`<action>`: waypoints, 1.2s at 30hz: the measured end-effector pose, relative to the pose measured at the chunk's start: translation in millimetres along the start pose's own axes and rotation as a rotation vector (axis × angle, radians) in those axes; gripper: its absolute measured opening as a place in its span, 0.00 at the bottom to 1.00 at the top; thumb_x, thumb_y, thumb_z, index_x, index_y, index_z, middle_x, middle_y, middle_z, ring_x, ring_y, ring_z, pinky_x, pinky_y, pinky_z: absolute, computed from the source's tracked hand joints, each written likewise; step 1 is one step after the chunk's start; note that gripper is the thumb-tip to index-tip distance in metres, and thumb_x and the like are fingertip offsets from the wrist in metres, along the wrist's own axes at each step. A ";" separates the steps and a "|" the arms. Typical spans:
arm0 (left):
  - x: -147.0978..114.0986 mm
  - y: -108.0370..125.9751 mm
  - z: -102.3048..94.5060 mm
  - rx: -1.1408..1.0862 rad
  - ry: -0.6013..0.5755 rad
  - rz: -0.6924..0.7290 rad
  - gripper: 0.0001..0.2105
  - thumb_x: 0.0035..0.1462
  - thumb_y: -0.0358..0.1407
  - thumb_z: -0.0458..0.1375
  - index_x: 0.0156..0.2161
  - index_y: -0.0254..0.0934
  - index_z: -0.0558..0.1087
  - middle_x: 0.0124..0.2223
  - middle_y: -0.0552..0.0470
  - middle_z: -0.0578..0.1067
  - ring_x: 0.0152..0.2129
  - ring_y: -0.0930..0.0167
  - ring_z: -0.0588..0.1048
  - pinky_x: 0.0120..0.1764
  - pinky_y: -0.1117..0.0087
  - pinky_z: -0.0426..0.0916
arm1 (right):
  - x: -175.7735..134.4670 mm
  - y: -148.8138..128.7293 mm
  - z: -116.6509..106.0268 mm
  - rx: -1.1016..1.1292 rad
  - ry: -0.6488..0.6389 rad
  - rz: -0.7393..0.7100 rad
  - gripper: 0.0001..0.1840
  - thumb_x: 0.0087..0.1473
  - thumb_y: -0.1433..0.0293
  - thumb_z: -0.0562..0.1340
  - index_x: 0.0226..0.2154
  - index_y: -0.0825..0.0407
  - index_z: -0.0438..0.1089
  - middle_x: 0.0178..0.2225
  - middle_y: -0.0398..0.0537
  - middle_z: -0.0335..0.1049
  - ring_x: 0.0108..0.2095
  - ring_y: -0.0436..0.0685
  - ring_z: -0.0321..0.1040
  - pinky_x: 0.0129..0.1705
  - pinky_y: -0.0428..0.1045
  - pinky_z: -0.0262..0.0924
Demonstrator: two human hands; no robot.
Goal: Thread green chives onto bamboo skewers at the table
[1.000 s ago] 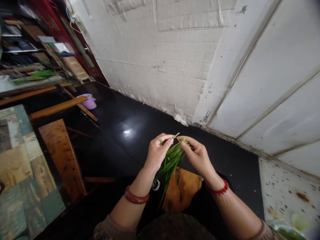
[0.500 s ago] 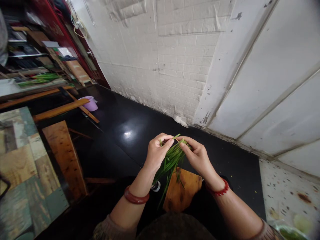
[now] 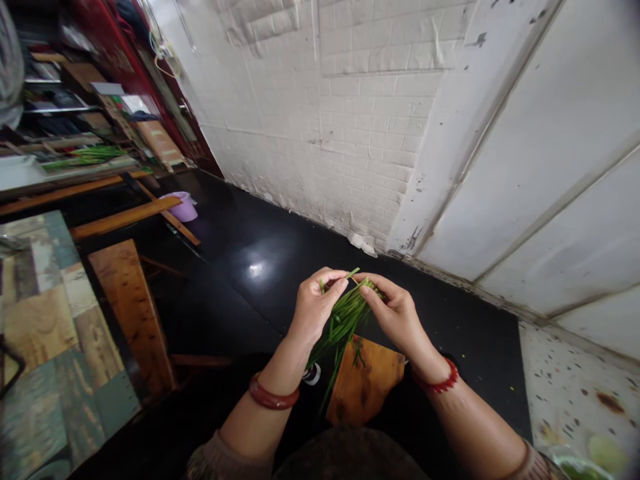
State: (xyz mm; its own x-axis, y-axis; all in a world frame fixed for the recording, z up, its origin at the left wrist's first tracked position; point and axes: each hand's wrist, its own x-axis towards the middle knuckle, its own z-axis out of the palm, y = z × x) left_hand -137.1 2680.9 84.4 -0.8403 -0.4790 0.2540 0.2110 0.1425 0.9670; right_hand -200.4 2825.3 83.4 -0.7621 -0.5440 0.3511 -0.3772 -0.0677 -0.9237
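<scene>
A bunch of long, thin green stalks that look like chives (image 3: 345, 317) hangs between my two hands, its leafy ends trailing down to the left. My left hand (image 3: 317, 307) pinches stalks between thumb and forefinger, and one short tip pokes up beyond them. On the other side, my right hand (image 3: 395, 310) is closed on the cut ends of the bunch, thumb on top. The fingertips of both hands are close together. Below the stalks is a wooden bench end (image 3: 367, 383), with a few loose green strands lying across its top edge.
To the left stands a patchwork wood table (image 3: 45, 320) beside wooden benches (image 3: 133, 313). A purple bucket (image 3: 185, 208) sits on the dark floor (image 3: 235, 233). More green stalks (image 3: 97, 155) lie at the far left. A container (image 3: 575, 460) is partly visible at lower right.
The view has shifted very slightly, so the table and shelves sit a little farther right. Both hands keep nearly the same pose on the chives.
</scene>
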 end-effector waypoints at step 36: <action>-6.9 6.8 -3.0 -0.096 -0.013 -0.037 0.07 0.52 0.38 0.63 0.31 0.35 0.78 0.27 0.55 0.69 0.26 0.75 0.65 0.31 0.75 0.59 | -1.6 -12.4 -4.3 -0.097 -0.045 -0.079 0.14 0.59 0.66 0.59 0.47 0.48 0.73 0.46 0.47 0.76 0.44 0.57 0.73 0.47 0.51 0.65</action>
State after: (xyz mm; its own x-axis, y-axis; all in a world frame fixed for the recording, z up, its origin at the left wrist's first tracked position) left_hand -128.3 2682.6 89.3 -0.8546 -0.4711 0.2184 0.2259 0.0413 0.9733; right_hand -196.7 2830.6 94.9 -0.7043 -0.5772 0.4132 -0.4860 -0.0322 -0.8734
